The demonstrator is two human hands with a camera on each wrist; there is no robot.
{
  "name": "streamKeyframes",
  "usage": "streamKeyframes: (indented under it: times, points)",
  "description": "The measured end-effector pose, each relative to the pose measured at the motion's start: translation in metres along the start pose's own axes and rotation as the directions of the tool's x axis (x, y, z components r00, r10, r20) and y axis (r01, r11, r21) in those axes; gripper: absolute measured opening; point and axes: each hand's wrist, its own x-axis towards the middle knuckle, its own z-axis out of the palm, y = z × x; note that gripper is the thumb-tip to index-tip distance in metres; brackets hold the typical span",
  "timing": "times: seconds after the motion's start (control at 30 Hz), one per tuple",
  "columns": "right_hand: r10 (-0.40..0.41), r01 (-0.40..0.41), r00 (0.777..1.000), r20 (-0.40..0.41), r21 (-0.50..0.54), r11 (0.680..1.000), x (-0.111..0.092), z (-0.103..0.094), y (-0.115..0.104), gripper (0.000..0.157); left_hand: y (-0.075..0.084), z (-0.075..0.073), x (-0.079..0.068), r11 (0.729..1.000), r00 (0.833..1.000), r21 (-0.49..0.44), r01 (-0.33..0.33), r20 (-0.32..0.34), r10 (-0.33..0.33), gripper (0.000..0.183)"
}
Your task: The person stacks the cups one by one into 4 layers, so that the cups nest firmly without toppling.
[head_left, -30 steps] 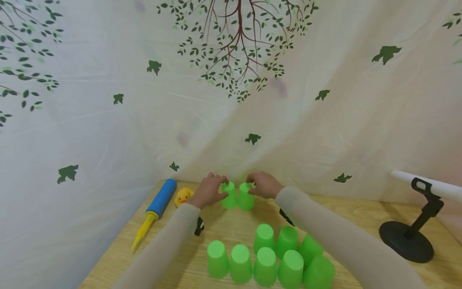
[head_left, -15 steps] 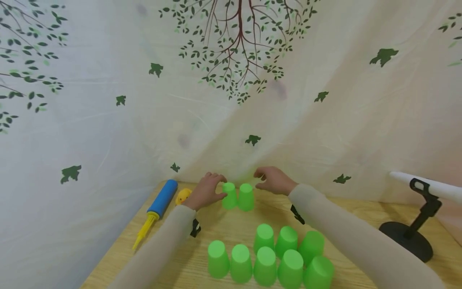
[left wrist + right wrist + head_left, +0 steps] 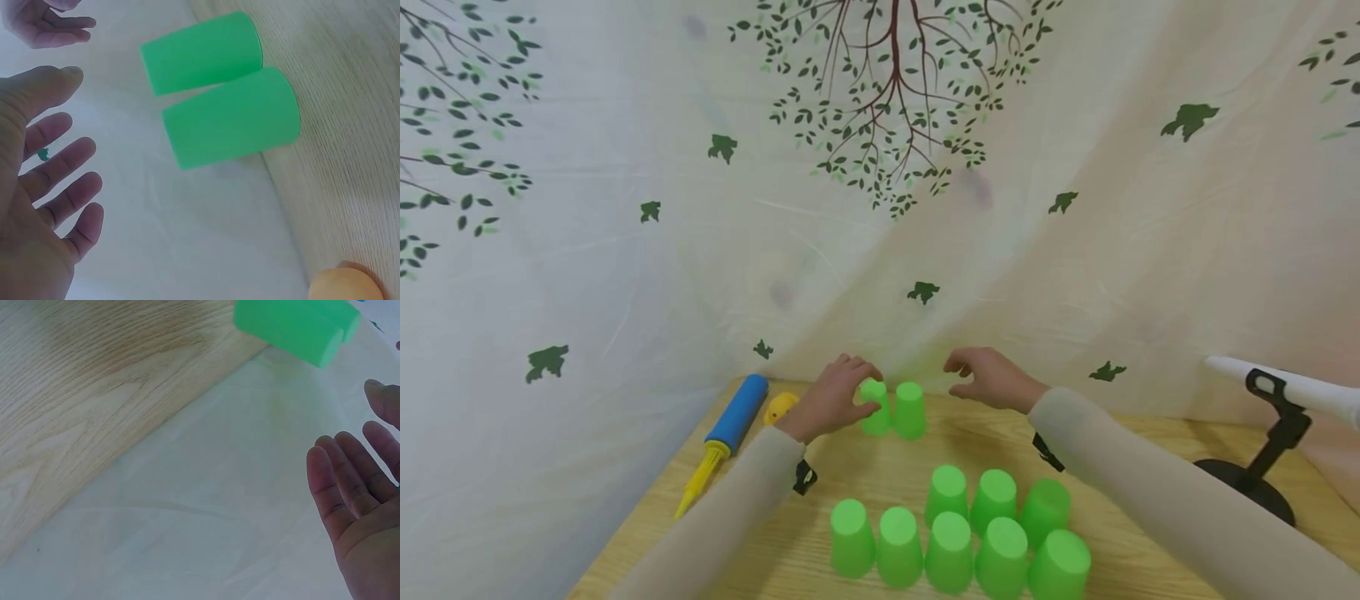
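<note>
Two green plastic cups stand upside down side by side at the table's far edge: the left cup (image 3: 874,410) and the right cup (image 3: 910,412). My left hand (image 3: 837,395) is beside the left cup, overlapping it in the head view. In the left wrist view, a gap shows between the relaxed fingers (image 3: 69,187) and both cups (image 3: 231,119). To the right of the pair, my right hand (image 3: 992,377) hovers with loosely bent fingers and nothing in it. The right wrist view shows its palm (image 3: 375,544) facing up the picture, apart from the cups (image 3: 290,328).
Several more upside-down green cups (image 3: 950,554) stand in two rows at the near side. A blue and yellow hand pump (image 3: 737,414) and a yellow toy duck (image 3: 780,407) lie at the left. A black stand (image 3: 1251,479) holds a white tube at the right. A white curtain (image 3: 820,275) hangs behind.
My right hand has let go of the right cup and moved away to the right. My left hand stays near the left cup, slightly shifted. Both cups stand where they were.
</note>
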Motion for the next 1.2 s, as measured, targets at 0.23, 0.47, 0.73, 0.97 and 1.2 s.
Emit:
streamKeyframes:
  times: [0.23, 0.47, 0.73, 0.97, 1.2]
  points:
    - [-0.037, 0.039, 0.999, 0.021, -0.081, 0.996, -0.019, -0.004, 0.004, 0.03, 0.013, -0.002, 0.0, 0.998, 0.998, 0.002, -0.066, 0.001, 0.066, 0.033]
    - [-0.102, 0.107, 0.994, 0.037, -0.174, 0.979, -0.04, -0.009, 0.003, 0.031, 0.033, -0.007, -0.001, 0.991, 0.99, -0.019, -0.135, 0.038, 0.136, 0.033]
    - [-0.132, 0.141, 0.99, 0.056, -0.223, 0.964, -0.082, -0.007, -0.002, 0.032, 0.067, -0.015, -0.001, 0.972, 0.967, -0.054, -0.23, 0.1, 0.235, 0.03]
    - [-0.163, 0.173, 0.984, 0.069, -0.169, 0.97, -0.113, 0.0, -0.003, 0.028, 0.09, -0.016, 0.0, 0.921, 0.909, -0.05, -0.386, 0.151, 0.389, 0.029]
    - [-0.123, 0.138, 0.984, 0.126, -0.122, 0.983, -0.13, 0.005, -0.002, 0.025, 0.098, -0.007, 0.006, 0.916, 0.886, -0.019, -0.401, 0.245, 0.393, 0.034]
